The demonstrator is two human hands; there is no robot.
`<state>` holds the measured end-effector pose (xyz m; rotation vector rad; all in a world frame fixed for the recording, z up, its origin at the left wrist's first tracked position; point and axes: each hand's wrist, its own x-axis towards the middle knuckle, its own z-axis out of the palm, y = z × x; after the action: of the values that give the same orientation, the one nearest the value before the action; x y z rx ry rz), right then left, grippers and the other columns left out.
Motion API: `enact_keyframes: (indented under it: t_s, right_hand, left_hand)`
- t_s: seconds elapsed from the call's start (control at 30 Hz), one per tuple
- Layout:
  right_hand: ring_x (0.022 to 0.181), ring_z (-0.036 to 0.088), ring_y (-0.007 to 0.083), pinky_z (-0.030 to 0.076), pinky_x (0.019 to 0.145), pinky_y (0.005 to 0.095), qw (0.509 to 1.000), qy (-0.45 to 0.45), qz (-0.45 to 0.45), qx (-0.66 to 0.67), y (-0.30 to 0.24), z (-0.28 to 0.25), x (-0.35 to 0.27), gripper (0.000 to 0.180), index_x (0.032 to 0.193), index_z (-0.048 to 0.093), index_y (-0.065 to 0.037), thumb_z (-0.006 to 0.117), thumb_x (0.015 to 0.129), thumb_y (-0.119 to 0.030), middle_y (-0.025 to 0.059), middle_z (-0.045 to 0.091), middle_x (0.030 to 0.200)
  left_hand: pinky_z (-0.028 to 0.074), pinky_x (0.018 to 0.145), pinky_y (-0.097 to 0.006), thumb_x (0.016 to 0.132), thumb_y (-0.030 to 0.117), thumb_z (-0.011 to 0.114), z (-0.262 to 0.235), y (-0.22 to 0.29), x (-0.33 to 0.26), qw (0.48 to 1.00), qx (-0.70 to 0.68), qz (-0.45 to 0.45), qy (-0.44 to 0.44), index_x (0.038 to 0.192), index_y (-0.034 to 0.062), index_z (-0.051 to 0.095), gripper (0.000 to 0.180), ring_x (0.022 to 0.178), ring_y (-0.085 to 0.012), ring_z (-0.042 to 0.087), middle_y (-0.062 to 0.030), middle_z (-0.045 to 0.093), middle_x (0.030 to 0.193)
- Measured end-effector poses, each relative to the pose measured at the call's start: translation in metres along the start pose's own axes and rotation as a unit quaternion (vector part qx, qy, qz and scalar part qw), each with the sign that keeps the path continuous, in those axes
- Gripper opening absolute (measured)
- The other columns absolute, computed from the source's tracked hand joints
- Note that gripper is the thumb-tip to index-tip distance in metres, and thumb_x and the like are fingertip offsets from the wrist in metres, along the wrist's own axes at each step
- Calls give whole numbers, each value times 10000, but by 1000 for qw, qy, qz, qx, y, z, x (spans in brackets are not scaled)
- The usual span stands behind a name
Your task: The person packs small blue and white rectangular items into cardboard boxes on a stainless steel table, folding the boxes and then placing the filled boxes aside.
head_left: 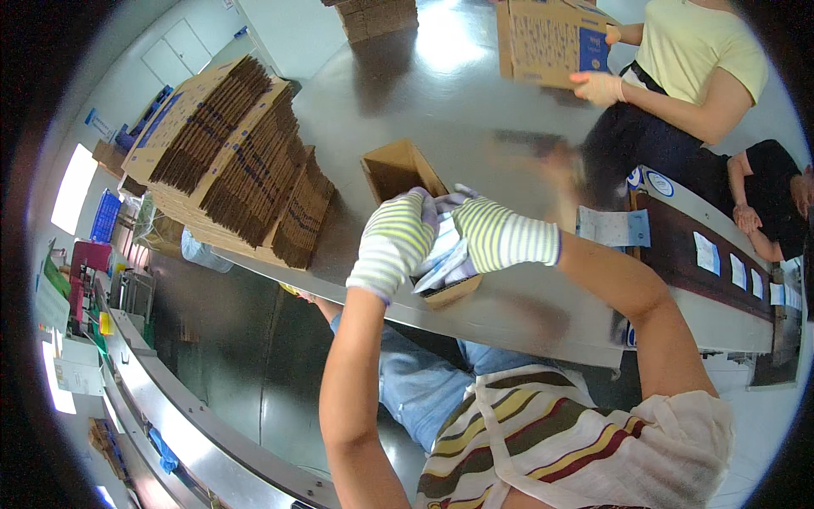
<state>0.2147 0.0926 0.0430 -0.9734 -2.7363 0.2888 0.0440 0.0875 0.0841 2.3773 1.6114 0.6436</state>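
Both of my hands wear striped white gloves and meet over an open, narrow cardboard box [456, 293] on the metal table. Several flat white-and-blue packets [443, 261] stand at the box's near end, between my hands. My left hand [395, 241] is closed against the packets from the left, its fingertips partly hidden. From the right, my right hand [506, 237] curls its fingers round the packets' edge, close to the left fingertips. The far end of the box shows bare cardboard inside.
A tall stack of flattened cartons [233, 165] stands on the left of the metal table [373, 102]. To the right, a conveyor [678, 233] carries packets spaced apart, one packet [612, 227] at its end. Across the table, a person holds a carton [551, 44]; another person's hands rest beside the conveyor.
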Motion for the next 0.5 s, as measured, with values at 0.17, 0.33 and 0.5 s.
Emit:
enact_keyframes:
  t_s: [0.17, 0.33, 0.5]
  right_hand:
    - [1243, 392, 371, 211, 1094, 481, 993, 35, 39, 104, -25, -24, -27, 952, 1258, 413, 20, 755, 583, -558, 219, 428, 1316]
    - [1271, 362, 335, 160, 1107, 490, 995, 25, 63, -73, -28, -3, -40, 905, 1264, 449, -12, 685, 625, -608, 176, 379, 1367]
    - [1257, 379, 335, 162, 1104, 498, 994, 56, 79, -44, -25, 6, -45, 920, 1282, 419, -18, 674, 630, -614, 172, 385, 1366]
  left_hand:
    - [500, 788, -417, 861, 212, 508, 19, -8, 27, 951, 160, -37, -262, 1054, 42, 611, 277, 898, -342, 633, -178, 662, 923]
    - [460, 876, -411, 818, 323, 571, 60, -18, 32, 935, 275, 56, -217, 1059, 95, 649, 341, 1004, -296, 607, -201, 626, 1070]
    - [452, 878, -383, 831, 418, 511, 41, -5, 36, 880, 99, 86, -457, 1099, 110, 635, 426, 1015, -333, 573, -187, 619, 1074]
